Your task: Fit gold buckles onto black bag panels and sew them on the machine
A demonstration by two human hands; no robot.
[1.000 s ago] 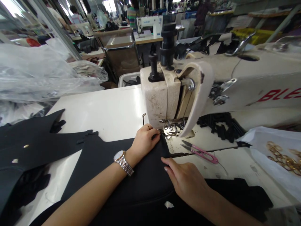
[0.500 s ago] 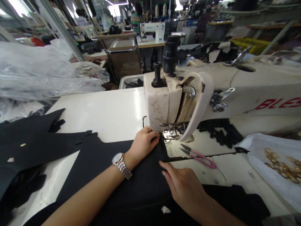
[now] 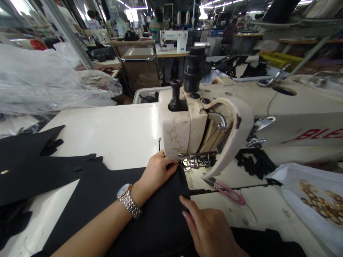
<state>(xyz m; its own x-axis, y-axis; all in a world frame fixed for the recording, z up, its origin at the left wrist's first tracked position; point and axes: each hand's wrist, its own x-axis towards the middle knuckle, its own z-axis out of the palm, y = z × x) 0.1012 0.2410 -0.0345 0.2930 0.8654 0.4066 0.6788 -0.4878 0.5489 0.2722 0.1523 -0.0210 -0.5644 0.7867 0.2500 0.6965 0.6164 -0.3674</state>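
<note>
A large black fabric piece (image 3: pixel 163 207) lies across the table, its right edge running up to the presser foot (image 3: pixel 194 162) of a white sewing machine (image 3: pixel 177 125). My left hand (image 3: pixel 158 169), with a watch on its wrist, has bent fingers closed on the fabric's far corner, right by the foot. Lower down, my right hand (image 3: pixel 206 221) holds the near right edge between thumb and forefinger; its other fingers are hidden beneath. Pink-handled thread snips (image 3: pixel 230 192) rest right of the fabric, their blade tips partly behind the machine's white guard.
Gold-coloured rings (image 3: pixel 316 200) lie on a white bag (image 3: pixel 289 178) at the right. Black strips (image 3: pixel 254 162) are heaped under the machine arm. More black pieces (image 3: pixel 24 164) cover the left side, near clear plastic sheeting (image 3: pixel 48 78). A white bin (image 3: pixel 138 96) stands beyond the table.
The view has shifted, so the machine sits lower and looks larger. Both hands keep their places on the fabric, which has hardly moved relative to the presser foot.
</note>
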